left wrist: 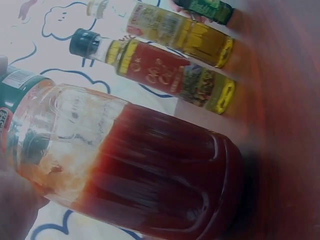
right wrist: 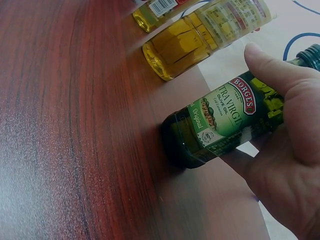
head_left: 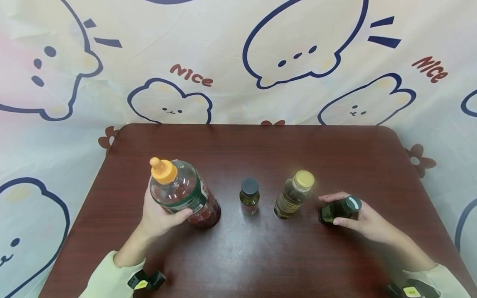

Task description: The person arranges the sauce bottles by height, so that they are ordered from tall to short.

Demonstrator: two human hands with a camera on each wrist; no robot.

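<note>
My left hand [head_left: 156,217] grips a large clear squeeze bottle of red sauce [head_left: 205,209] around its upper part. It has a yellow nozzle cap and a green label; in the left wrist view the red sauce [left wrist: 155,170] fills the lower part. At the right, my right hand [head_left: 369,221] holds a dark green olive oil bottle [right wrist: 215,120], thumb on one side and fingers on the other. Its label reads "Borges" and its cap is dark green. Both bottles' bases are at the tabletop; whether they touch it I cannot tell.
Between the hands stand two more oil bottles on the brown table [head_left: 231,260]: a small one with a dark cap [head_left: 249,196] and red label, and a yellow-capped one [head_left: 292,196] nearer my right hand. A cartoon-printed cloth [head_left: 231,49] hangs behind the table.
</note>
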